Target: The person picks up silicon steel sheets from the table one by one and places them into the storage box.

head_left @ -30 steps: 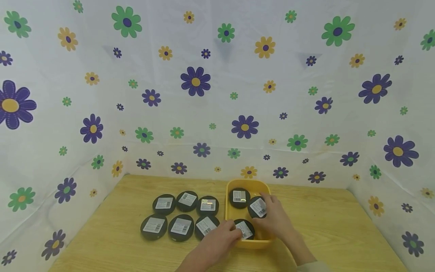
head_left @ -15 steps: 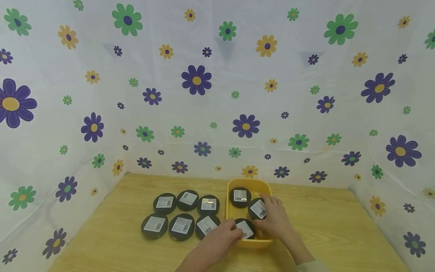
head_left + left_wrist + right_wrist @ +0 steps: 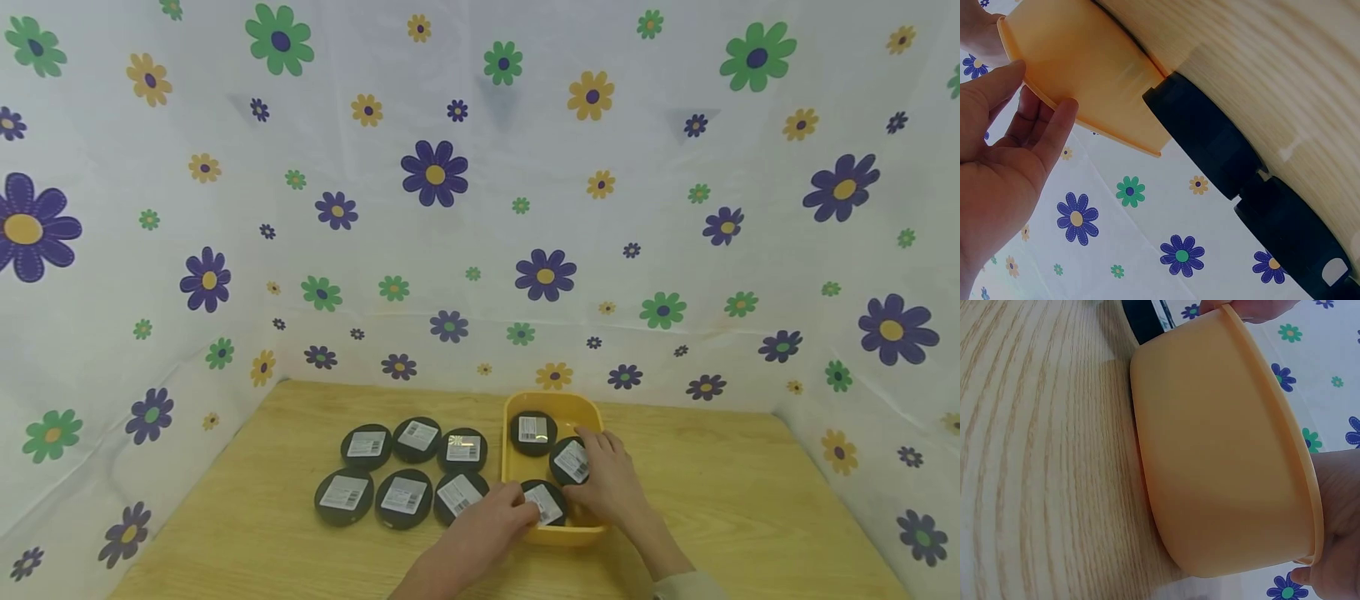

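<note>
Virtually unchanged over the last second, apparently paused mid-placement | pinching black disc [image 3: 572, 461] with right hand [image 3: 613, 482] in yellow tub [image 3: 566, 537] near surface's [image 3: 712, 475] far edge | touching tub rim with left hand [image 3: 491, 521], unclear whether pinching | with six discs [image 3: 403, 498] toward left edge

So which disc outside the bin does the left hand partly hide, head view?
The near-row disc beside the bin; the left hand covers part of it and none of the other five.
</note>
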`<state>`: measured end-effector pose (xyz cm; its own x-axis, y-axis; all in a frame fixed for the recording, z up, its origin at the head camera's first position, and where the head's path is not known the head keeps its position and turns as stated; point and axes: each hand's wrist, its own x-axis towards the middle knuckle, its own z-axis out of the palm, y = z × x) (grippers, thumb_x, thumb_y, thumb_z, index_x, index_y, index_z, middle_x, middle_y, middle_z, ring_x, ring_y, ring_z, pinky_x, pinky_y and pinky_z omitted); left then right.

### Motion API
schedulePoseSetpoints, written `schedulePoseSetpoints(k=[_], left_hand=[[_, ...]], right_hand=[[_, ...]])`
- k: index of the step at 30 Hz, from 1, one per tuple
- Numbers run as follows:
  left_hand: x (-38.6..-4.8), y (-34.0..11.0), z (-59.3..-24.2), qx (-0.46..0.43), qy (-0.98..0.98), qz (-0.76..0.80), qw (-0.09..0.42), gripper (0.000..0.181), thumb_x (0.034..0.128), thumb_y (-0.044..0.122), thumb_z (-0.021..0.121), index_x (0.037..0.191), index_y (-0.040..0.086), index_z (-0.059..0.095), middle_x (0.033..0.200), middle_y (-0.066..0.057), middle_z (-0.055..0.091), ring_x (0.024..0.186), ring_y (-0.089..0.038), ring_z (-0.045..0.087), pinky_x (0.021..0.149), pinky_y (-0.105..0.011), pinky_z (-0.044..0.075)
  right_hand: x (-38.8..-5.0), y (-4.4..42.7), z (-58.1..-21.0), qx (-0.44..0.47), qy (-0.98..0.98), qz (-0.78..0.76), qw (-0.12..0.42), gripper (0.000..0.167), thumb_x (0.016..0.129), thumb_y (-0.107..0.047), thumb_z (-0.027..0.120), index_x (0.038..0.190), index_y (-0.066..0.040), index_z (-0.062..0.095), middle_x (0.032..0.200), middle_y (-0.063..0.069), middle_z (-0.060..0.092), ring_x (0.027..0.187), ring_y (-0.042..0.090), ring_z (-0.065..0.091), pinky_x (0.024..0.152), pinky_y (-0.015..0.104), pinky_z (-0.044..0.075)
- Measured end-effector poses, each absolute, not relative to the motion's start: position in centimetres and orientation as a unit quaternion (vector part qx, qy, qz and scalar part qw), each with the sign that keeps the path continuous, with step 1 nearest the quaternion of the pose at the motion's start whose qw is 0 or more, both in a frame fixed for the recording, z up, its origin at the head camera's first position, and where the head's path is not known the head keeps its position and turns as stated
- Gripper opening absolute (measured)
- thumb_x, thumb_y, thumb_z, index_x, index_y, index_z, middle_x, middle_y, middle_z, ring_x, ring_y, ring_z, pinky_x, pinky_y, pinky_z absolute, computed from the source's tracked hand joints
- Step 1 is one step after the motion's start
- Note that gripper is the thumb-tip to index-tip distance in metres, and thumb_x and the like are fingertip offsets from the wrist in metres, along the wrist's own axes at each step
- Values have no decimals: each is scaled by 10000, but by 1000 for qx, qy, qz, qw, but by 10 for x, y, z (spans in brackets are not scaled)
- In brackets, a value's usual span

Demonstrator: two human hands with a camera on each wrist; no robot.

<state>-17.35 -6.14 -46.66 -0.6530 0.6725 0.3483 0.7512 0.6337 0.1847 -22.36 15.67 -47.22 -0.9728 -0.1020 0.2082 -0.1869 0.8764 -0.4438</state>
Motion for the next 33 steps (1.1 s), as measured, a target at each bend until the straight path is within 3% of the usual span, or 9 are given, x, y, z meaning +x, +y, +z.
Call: schedulePoseSetpoints(k=[6,14,33], left_hand=[[-172,-61,-465,-397,-894,-164,126,35,951,189,656,950,219,674,860,68,456,782,-62,450,619,-115,364],[-172,-61,-464,-396,-895,-159,126,42,942,179,668,958,216,675,863,64,456,785,-65,458,614,-119,370],[-171,-60,-461,-394,-899,-156,115,45,953,174,653,959,213,676,865,60,459,781,-70,456,629,-131,379]], right_hand=[[-223,156,-468,76,-971,216,72,886,664,-188,913,1418,-54,467,1358,212,548,1371,485,322,1096,643,285],[-224,157,-472,103,-972,190,96,847,637,-182,920,1365,-34,514,1284,220,594,1329,514,358,1074,649,304],[-227,157,-474,83,-979,170,71,816,668,-247,901,1360,-26,529,1305,201,594,1382,482,290,1094,642,279]])
